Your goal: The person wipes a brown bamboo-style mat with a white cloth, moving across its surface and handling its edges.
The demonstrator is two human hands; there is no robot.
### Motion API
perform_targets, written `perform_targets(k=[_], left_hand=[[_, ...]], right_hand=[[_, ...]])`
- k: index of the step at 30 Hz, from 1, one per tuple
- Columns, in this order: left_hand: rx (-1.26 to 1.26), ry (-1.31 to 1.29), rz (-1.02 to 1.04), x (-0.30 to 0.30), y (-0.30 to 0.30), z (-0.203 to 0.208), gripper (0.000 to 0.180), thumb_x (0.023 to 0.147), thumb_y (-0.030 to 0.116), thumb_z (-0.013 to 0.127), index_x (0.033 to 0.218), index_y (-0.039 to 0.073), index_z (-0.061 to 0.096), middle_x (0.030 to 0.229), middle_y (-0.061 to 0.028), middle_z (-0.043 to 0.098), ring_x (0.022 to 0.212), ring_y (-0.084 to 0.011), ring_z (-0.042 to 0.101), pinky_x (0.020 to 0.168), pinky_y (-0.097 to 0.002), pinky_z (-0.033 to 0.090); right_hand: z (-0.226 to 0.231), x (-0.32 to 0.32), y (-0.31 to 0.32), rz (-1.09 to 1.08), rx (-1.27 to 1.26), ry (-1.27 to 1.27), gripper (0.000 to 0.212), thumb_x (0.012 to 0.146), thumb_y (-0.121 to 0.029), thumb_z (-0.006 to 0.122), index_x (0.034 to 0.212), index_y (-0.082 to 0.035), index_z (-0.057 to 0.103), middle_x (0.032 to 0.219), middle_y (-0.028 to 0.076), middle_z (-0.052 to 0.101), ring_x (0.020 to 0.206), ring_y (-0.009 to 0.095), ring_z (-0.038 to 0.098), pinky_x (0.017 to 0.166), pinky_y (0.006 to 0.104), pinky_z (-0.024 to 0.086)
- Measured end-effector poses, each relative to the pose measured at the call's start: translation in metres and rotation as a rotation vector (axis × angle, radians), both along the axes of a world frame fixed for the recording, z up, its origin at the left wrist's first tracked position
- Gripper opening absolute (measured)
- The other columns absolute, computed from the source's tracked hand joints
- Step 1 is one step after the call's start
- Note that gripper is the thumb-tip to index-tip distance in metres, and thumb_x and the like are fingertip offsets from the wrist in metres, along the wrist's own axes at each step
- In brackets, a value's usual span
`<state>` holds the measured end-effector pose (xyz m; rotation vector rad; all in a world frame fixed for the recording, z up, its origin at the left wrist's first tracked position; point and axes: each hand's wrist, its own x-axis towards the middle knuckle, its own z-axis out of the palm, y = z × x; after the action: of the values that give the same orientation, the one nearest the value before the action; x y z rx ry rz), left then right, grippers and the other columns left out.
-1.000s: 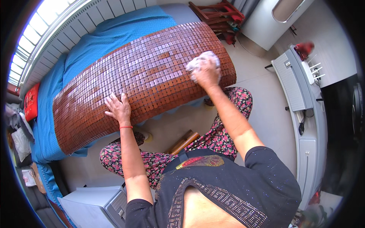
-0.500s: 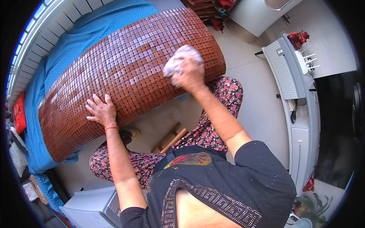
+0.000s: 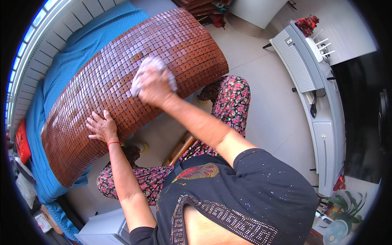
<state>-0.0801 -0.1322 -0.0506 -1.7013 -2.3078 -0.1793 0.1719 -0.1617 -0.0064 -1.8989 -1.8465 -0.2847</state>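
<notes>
Right hand (image 3: 158, 87) curls its fingers round a cloth (image 3: 152, 66) on a brown mat (image 3: 185, 51) atop a blue sheet (image 3: 96, 32); left hand (image 3: 102, 128) lies spread, empty, but hard rubbing could drag the mat.

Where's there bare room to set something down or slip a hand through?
Widest: the floor between the floral trousers and the grey cabinet. The brown mat's right end, beyond the cloth in the right hand, is bare too. Crowded: between the cloth and the left hand.
</notes>
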Motion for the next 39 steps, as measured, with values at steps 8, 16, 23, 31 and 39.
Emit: perform_targets(k=[8,16,23,31,39], left_hand=[[-0.02,0.0,-0.005,-0.005,0.0,0.001,0.064,0.091,0.058,0.035,0.142,0.018,0.037,0.148,-0.0127,0.032,0.138,-0.0314,0.025,0.102,-0.0689,0.017],[-0.045,-0.012,0.005,-0.007,-0.003,0.005,0.064,0.092,0.058,0.032,0.142,0.018,0.036,0.149,-0.0131,0.031,0.139,-0.032,0.024,0.103,-0.068,0.016],[-0.001,0.003,-0.007,0.007,-0.005,0.005,0.063,0.092,0.057,0.033,0.141,0.017,0.039,0.149,-0.013,0.031,0.138,-0.0325,0.026,0.104,-0.067,0.016],[0.013,0.013,0.009,-0.003,-0.007,0.001,0.062,0.092,0.056,0.035,0.142,0.019,0.038,0.15,-0.0111,0.03,0.139,-0.0316,0.025,0.105,-0.0664,0.015],[0.011,0.027,0.023,0.0,-0.009,0.002,0.061,0.092,0.053,0.036,0.142,0.018,0.037,0.151,-0.0106,0.029,0.139,-0.031,0.024,0.105,-0.066,0.014]], right_hand=[[-0.012,0.029,-0.063,0.021,0.248,0.203,0.03,0.064,-0.026,0.068,0.093,-0.019,0.067,0.119,0.005,0.053,0.124,0.025,0.042,0.097,0.0482,0.032],[-0.049,0.134,-0.041,-0.714,0.548,0.692,0.052,0.072,-0.025,0.067,0.119,-0.007,0.052,0.124,0.022,0.046,0.121,0.041,0.04,0.103,0.0547,0.03],[-0.073,0.239,-0.019,-0.773,0.533,1.355,0.049,0.068,-0.027,0.069,0.106,0.002,0.06,0.113,0.023,0.057,0.107,0.035,0.055,0.093,0.0426,0.044],[0.013,0.123,-0.001,-0.176,-0.166,0.2,0.059,0.069,-0.038,0.071,0.122,-0.015,0.059,0.134,0.016,0.045,0.133,0.03,0.034,0.103,0.0552,0.029],[0.01,0.2,0.115,-0.359,-0.245,0.245,0.063,0.068,-0.041,0.07,0.125,-0.018,0.056,0.14,0.014,0.04,0.135,0.029,0.031,0.105,0.0559,0.029]])
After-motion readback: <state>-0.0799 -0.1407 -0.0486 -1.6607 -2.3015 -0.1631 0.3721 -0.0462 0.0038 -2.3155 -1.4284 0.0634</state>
